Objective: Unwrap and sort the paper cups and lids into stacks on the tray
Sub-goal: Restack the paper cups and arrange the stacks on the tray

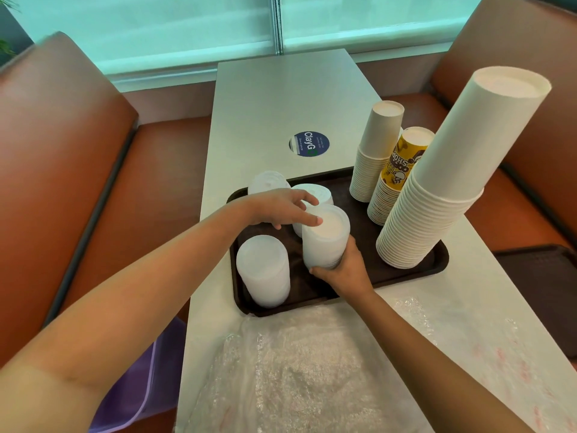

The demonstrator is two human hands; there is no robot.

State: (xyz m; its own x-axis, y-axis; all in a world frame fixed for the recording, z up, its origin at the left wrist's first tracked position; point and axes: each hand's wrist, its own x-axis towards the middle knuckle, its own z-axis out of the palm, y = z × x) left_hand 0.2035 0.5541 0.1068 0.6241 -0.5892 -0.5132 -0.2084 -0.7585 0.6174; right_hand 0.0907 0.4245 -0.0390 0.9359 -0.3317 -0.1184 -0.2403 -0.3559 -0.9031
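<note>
head view shows the lid stack (324,235) mid tray (406,270), right hand (342,267) gripping its base, left hand (281,207) resting loose fingers on top. looks like they're settling it beside the other lid stack (263,270). cup stacks (437,189) look sorted; next they'd need to let go gently.

Grey table (281,98), orange booth seats (62,145) either side, teal-lit window (187,26) behind
</note>
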